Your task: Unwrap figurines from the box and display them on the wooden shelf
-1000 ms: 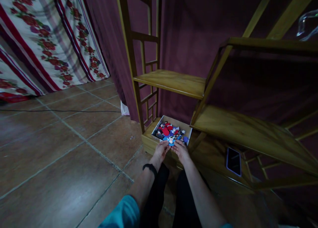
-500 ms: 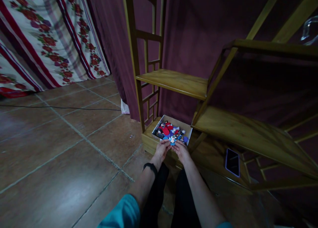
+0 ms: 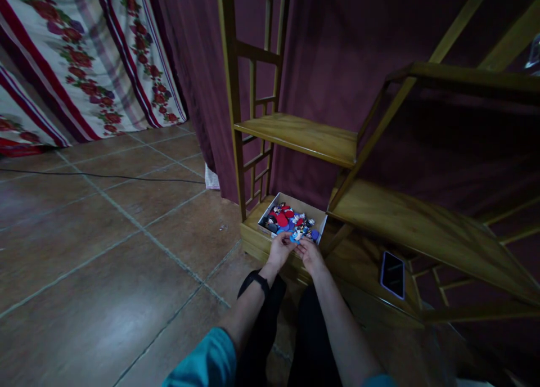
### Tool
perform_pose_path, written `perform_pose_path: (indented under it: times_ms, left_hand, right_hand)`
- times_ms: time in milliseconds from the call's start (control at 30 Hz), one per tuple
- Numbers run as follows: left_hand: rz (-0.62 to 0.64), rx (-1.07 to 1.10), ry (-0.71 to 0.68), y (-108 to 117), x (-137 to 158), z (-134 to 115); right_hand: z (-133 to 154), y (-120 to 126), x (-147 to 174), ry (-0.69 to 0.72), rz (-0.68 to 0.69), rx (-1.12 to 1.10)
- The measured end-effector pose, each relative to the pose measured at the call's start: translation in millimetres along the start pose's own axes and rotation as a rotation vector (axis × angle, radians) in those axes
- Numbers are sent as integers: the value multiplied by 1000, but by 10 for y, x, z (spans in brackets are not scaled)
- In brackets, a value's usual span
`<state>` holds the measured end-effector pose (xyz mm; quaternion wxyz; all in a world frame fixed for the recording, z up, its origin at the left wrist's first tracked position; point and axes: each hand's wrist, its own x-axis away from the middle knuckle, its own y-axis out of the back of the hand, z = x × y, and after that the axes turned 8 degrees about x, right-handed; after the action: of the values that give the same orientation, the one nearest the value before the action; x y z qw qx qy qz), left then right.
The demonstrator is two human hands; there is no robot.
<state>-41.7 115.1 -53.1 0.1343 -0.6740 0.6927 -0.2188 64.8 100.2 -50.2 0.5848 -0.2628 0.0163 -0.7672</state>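
Observation:
Between my two hands is a small blue-and-white figurine (image 3: 296, 236), held at the front edge of an open box. My left hand (image 3: 282, 248) pinches it from the left, fingers closed. From the right, my right hand (image 3: 309, 253) also has its fingertips on it. The shallow white box (image 3: 324, 227) sits just beyond my hands on the low wooden shelf. In it lies a heap of small figurines (image 3: 283, 217), with red, blue, purple, black and white parts. Fine details of the held figurine are too small to make out.
A wooden shelf unit (image 3: 304, 135) rises around the box, its slanted posts and boards to the right. A phone (image 3: 392, 274) lies on the lower shelf. On the left are a tiled floor (image 3: 139, 263), a black cable (image 3: 105, 176) and a floral curtain (image 3: 84, 66).
The figurine has turned and tilted slightly between my fingers, moving a little to the right. My hands have shifted with it. The view has moved slightly.

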Motion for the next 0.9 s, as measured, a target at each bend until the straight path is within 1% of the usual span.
perform_pose_path:
  times_ms: [200, 367, 533, 733, 800, 900]
  left_hand:
    - [6, -125, -48, 34, -15, 44]
    - [7, -165, -92, 37, -14, 28]
    - [-31, -189, -146, 35, -8, 16]
    - [-50, -341, -261, 9, 28, -69]
    - [-43, -396, -298, -4, 41, -90]
    - [-14, -539, -347, -23, 68, -101]
  right_hand:
    - [1, 2, -8, -17, -7, -15]
    - [-17, 10, -32, -21, 3, -31]
    - [-11, -3, -23, -28, 25, -31]
    - [25, -57, 27, -1, 88, 24]
    - [37, -74, 49, 20, 126, 61]
    - [48, -92, 79, 65, 188, 79]
